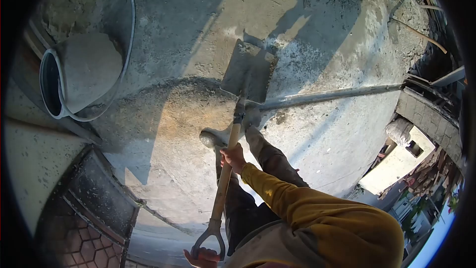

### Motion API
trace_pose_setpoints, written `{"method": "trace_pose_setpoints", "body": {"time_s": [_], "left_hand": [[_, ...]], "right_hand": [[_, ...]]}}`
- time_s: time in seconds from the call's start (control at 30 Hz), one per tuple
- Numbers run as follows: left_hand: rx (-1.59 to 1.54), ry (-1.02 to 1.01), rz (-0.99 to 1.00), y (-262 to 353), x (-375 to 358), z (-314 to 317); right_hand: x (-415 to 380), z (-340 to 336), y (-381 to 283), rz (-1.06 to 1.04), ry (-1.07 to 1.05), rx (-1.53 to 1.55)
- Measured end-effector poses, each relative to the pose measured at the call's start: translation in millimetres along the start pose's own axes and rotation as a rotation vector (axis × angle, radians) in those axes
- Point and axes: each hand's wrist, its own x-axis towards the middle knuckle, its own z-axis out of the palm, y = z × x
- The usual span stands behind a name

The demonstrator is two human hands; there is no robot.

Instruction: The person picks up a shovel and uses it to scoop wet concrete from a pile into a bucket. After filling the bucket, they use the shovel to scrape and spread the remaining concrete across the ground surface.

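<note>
I hold a wooden-shafted shovel (pixel 224 178) that points away from me. My right hand (pixel 233 158), in a yellow sleeve, grips the middle of the shaft. My left hand (pixel 202 257) is closed on the D-shaped grip at the bottom edge of the view. The grey, mortar-coated shovel blade (pixel 249 72) hovers or rests at the far edge of a low mound of sand and cement (pixel 171 119). My boots (pixel 213 139) stand on the mound's near side, just under the shaft.
A grey bucket (pixel 82 72) with a white hose (pixel 130 30) looped around it sits at the left. A long pole (pixel 329 95) lies across the concrete to the right. A mesh screen frame (pixel 99 196) leans at lower left. Rubble and bricks (pixel 426 119) line the right edge.
</note>
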Motion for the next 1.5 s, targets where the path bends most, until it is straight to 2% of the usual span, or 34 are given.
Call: {"method": "trace_pose_setpoints", "body": {"time_s": [0.07, 0.1, 0.17, 0.2, 0.23, 0.3, 0.33, 0.37, 0.53, 0.6, 0.63, 0.67, 0.73, 0.93, 1.0, 1.03, 1.07, 1.13, 1.23, 1.33, 1.4, 1.5], "left_hand": [[-0.397, -0.575, -0.2, -39, 9, -59], [-0.393, -0.56, -0.2, -41, 7, -26], [-0.374, -0.29, -0.177, -33, 0, 85], [-0.126, -0.084, -0.085, -22, -24, 86], [-0.007, 0.069, -0.094, -17, -31, 89], [0.064, 0.187, -0.143, -19, -27, 106], [0.083, 0.173, -0.158, -21, -19, 125], [0.017, -0.012, -0.185, -20, -11, 138], [0.073, -0.593, -0.163, -35, 23, 341], [0.055, -0.766, -0.208, -50, 8, 374], [0.034, -0.783, -0.236, -57, 1, 369], [0.014, -0.801, -0.265, -63, -7, 364], [0.068, -0.712, -0.248, -70, -11, 322], [0.138, -0.364, -0.067, -62, -22, 156], [0.056, 0.233, -0.08, -71, -27, 132], [0.052, 0.23, -0.083, -79, -35, 147], [0.164, -0.008, -0.072, -87, -48, 161], [0.374, -0.264, -0.032, -103, -78, 215], [0.262, -0.213, -0.048, -136, -67, 203], [0.152, -0.242, -0.087, -167, -63, 236], [0.061, -0.275, -0.113, -185, -67, 273], [0.002, -0.269, -0.116, -205, -78, 363]], "right_hand": [[-24, -10, 18, 0.132, -0.052, -0.001], [-30, -15, 26, 0.151, -0.034, -0.005], [-26, -26, 18, 0.153, 0.006, -0.026], [-15, -32, 7, 0.149, 0.027, -0.035], [-2, -40, -11, 0.129, 0.009, -0.042], [26, -54, -53, 0.094, -0.021, -0.019], [39, -61, -77, 0.079, -0.035, 0.012], [57, -69, -108, 0.039, -0.047, 0.04], [124, -116, -309, -0.174, -0.086, 0.213], [110, -135, -350, -0.199, -0.003, 0.058], [103, -145, -370, -0.206, 0.04, -0.02], [98, -155, -365, -0.206, 0.026, -0.009], [86, -161, -320, -0.181, -0.032, 0.04], [49, -131, -112, 0.014, -0.017, 0.153], [27, -130, -80, 0.042, -0.008, 0.148], [20, -135, -76, 0.051, -0.01, 0.121], [17, -142, -77, 0.005, -0.032, 0.116], [-1, -158, -88, -0.057, -0.059, 0.101], [-35, -176, -108, -0.135, -0.063, 0.129], [-46, -195, -132, -0.148, -0.048, 0.138], [-33, -214, -166, -0.146, -0.041, 0.118], [-2, -237, -257, -0.143, -0.018, 0.108]]}}
